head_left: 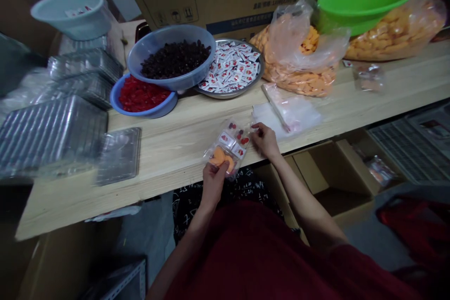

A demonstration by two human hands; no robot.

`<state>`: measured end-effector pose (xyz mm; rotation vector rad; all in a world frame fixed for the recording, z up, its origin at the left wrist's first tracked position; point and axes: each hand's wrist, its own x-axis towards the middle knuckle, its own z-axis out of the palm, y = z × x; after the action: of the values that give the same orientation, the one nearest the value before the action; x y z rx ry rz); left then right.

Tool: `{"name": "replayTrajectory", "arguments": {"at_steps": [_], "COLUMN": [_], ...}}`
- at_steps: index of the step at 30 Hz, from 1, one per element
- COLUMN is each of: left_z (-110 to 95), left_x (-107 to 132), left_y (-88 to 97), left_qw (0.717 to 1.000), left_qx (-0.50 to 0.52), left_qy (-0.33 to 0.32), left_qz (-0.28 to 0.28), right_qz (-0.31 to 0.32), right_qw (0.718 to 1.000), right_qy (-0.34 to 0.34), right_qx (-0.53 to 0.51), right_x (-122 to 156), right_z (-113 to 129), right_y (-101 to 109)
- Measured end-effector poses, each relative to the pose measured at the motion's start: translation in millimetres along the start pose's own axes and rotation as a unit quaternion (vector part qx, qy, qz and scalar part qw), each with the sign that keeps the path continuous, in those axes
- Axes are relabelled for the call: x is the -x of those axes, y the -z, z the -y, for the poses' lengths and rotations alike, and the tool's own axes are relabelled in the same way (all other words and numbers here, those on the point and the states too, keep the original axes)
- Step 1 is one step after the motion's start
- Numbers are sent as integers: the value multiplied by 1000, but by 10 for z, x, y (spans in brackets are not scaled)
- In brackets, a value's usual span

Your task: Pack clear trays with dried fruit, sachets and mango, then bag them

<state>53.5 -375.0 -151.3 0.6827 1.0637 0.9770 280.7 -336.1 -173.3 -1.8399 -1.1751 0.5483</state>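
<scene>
My left hand (214, 182) grips the near end of a small clear bag (230, 147) that lies on the wooden table (168, 150). Inside the bag are orange pieces, white sachets and red and dark bits. My right hand (265, 140) pinches the bag's far, open end with its fingers closed. Just beyond that hand lies a pile of empty clear bags (290, 110).
A blue bowl of dark dried fruit (174, 58) rests on a blue bowl of red pieces (142, 96). A metal plate of white sachets (234, 68), plastic bags of orange snacks (298, 63), a green basin (363, 0) and stacked clear trays (52, 126) also stand here. Cardboard boxes sit below.
</scene>
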Motion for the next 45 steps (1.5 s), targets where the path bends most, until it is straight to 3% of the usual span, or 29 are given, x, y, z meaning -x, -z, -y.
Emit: {"name": "replayTrajectory", "arguments": {"at_steps": [4, 8, 15, 21, 25, 28, 33, 40, 45], "left_z": [36, 26, -37, 145, 266, 280, 273, 317, 205], "left_x": [39, 21, 22, -12, -25, 2, 34, 83, 72], "left_y": [-1, 4, -63, -62, 7, 30, -26, -79, -67], "left_qw": [1000, 997, 992, 998, 998, 991, 996, 987, 979], "left_qx": [9, 65, 119, 56, -34, -108, -72, -147, -187], "left_qy": [8, -20, -16, -19, -49, -70, -40, -59, -84], "left_qz": [-6, -40, -22, 8, -10, -40, -17, -23, -12], "right_qz": [-18, -27, 108, 148, 141, 100, 5, 28, 73], "right_qw": [997, 999, 988, 977, 974, 983, 999, 999, 996], "right_qy": [26, 13, -56, -87, -100, -81, 2, 10, 30], "right_qx": [70, 10, -95, -124, -145, -131, -35, 27, 48], "right_x": [-14, -91, -222, -330, -324, -282, -241, -272, -372], "right_z": [6, -11, -70, -102, -108, -104, -63, 34, 34], "right_y": [-5, 33, 151, 202, 230, 237, 194, 133, 118]}}
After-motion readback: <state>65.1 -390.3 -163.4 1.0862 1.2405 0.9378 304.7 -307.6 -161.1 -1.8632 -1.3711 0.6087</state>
